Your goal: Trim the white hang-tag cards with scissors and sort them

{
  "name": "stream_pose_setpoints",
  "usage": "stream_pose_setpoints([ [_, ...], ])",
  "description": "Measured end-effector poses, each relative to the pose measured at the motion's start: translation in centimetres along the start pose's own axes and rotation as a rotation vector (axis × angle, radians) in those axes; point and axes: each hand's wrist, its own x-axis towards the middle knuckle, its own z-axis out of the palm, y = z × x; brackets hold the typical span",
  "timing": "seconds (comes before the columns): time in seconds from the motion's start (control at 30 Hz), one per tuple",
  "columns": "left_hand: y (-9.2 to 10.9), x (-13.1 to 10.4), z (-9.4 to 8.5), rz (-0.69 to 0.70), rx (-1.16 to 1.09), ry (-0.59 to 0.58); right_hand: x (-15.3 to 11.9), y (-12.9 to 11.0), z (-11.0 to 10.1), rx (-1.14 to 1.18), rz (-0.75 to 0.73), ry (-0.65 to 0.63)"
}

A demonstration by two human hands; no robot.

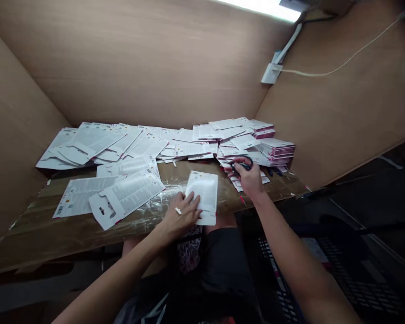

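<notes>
A white printed card (207, 193) lies at the front edge of the brown, tape-covered table (168, 180). My left hand (184, 211) rests on the card's left side with its fingers spread, and a small white scrap (178, 210) sits on the back of that hand. To the right, my right hand (251, 180) is closed on dark-handled scissors (242, 163), in front of the right-hand cards. The scissors' blades are hard to make out.
Overlapping white cards (87, 139) line the back, with looser ones (124, 198) at front left. Pink-edged stacks (278, 150) stand at right. Cardboard walls (148, 63) enclose the table. A blue crate (351, 279) sits below right; a bag of scraps (189, 252) hangs below the edge.
</notes>
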Motion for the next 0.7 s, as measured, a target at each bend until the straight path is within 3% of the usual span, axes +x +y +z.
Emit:
stream_pose_setpoints([
  [0.13, -0.6, -2.9, -1.4, -0.101, 0.003, -0.057, -8.5, 2.7, -0.6, 0.07, 0.228, -0.182],
  [0.23, -1.8, -3.2, -0.9, -0.052, -0.091, -0.025, -11.2, 4.3, -0.2, 0.004, 0.255, -0.201],
  [0.4, -2.8, -3.2, 0.8, 0.003, -0.178, -0.007, -11.1, 6.2, -0.3, -0.076, 0.237, -0.227],
  [0.7, -2.2, -2.9, 0.6, -0.039, -0.146, -0.051, -10.5, 7.3, -1.6, -0.057, 0.253, -0.322],
])
